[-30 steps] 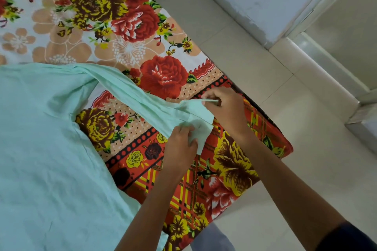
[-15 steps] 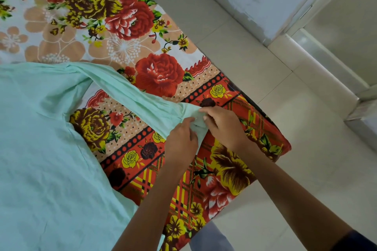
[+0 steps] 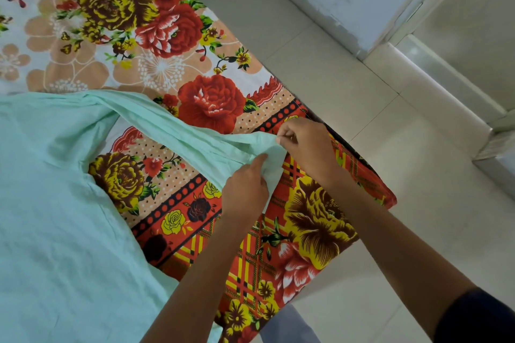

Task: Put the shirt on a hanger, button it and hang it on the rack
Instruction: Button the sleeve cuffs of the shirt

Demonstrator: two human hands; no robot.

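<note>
Nearest you, at about 7 o'clock, the body of the mint-green shirt (image 3: 55, 217) lies spread flat on the floral bedsheet (image 3: 178, 36), and that is where most of the garment sits. Its sleeve (image 3: 178, 131) runs out toward 3 o'clock, lifted slightly off the sheet because you hold its end taut between both hands.

Your left hand (image 3: 245, 192) comes in from 6 o'clock with the fingers curled, thumb and forefinger pinching the sleeve cuff (image 3: 271, 159) from below. Your right hand (image 3: 306, 145), reaching in from 4 o'clock, has its fingers closed in a fine pinch on the upper edge of that cuff. The 2 grips sit close together, so you seem to be working a cuff button or straightening the opening; the button itself is too small to make out.

The corner of the bed (image 3: 384, 198) falls away just beyond your right wrist at 3 o'clock, so the cuff hangs near the edge. Past it, from 12 to 4 o'clock, bare tiled floor (image 3: 362, 92) gives you free room to step or swing the shirt. No hanger or rack is in sight.
</note>
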